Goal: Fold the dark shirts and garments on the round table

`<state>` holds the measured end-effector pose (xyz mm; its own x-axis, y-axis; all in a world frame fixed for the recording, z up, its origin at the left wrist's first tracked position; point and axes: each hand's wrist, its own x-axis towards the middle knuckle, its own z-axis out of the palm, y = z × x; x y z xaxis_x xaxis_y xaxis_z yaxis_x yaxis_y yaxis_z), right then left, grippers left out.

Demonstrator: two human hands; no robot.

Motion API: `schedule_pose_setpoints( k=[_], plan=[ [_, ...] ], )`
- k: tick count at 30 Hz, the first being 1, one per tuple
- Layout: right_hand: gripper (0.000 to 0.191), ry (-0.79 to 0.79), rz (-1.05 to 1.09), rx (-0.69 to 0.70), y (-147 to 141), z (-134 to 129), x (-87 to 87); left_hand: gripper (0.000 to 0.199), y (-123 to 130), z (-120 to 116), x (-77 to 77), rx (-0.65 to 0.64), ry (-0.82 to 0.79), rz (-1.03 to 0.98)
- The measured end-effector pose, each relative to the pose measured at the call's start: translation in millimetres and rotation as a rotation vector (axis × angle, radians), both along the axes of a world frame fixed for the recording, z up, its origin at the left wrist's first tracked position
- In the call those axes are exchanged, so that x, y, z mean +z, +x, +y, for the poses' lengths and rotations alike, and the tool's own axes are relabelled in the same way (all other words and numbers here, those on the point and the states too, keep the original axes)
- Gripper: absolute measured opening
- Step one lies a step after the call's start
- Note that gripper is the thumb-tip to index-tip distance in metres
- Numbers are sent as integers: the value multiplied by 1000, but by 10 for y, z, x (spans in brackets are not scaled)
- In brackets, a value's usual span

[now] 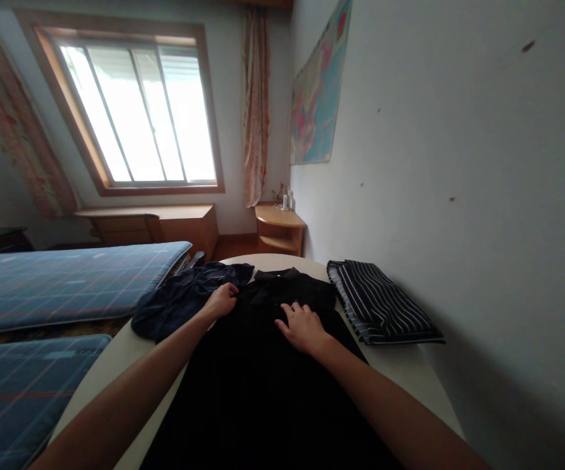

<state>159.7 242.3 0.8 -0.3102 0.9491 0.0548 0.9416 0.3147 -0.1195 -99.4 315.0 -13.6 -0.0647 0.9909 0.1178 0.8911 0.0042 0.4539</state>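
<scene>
A black collared shirt (282, 372) lies spread out on the pale round table (111, 375), its collar at the far end and its body reaching toward me. My left hand (221, 300) pinches the shirt's left edge near the shoulder. On the upper front of the shirt rests my right hand (302, 326), palm down with fingers spread. Just left of my left hand, a dark navy garment (175, 303) sits in a loose heap. To the right of the shirt is a folded black cloth with white stripes (380, 303), touching neither hand.
A bed with a blue plaid mattress (67, 284) stands close on the left. The white wall (458, 163) runs along the table's right side. Beyond the table are a small corner shelf (280, 217), a wooden desk (184, 219) and a window (140, 117).
</scene>
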Motion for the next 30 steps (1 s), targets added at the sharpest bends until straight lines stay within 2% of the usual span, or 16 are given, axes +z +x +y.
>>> schedule_pose_setpoints(
  k=[3, 6, 10, 13, 15, 17, 20, 23, 27, 30],
  plan=[
    [60, -55, 5, -28, -38, 24, 2, 25, 8, 36, 122, -27, 89, 12],
    [65, -116, -23, -74, -92, 70, -19, 30, 19, 56, 333, -64, 203, 42],
    [73, -188, -34, -117, -183, 192, -44, 35, -54, 128, 637, -130, 386, 261],
    [77, -232, -17, -139, -262, 353, -61, 35, -187, 243, 762, -43, 405, 404],
    [78, -250, -3, -145, -319, 486, -78, 37, -257, 319, 765, 41, 364, 420],
    [79, -266, 18, -150, -375, 620, -104, 39, -262, 360, 702, 78, 341, 420],
    [79, -262, 57, -158, -438, 772, -174, 40, -97, 304, 501, 42, 344, 421],
    [75, -150, 103, -162, -450, 819, -275, 45, 199, 102, 204, -54, 349, 408],
    [67, 14, 199, -143, -390, 746, -377, 51, 495, -248, -203, -184, 297, 325],
    [64, 84, 247, -128, -338, 650, -403, 45, 549, -463, -356, -208, 302, 250]
  ],
)
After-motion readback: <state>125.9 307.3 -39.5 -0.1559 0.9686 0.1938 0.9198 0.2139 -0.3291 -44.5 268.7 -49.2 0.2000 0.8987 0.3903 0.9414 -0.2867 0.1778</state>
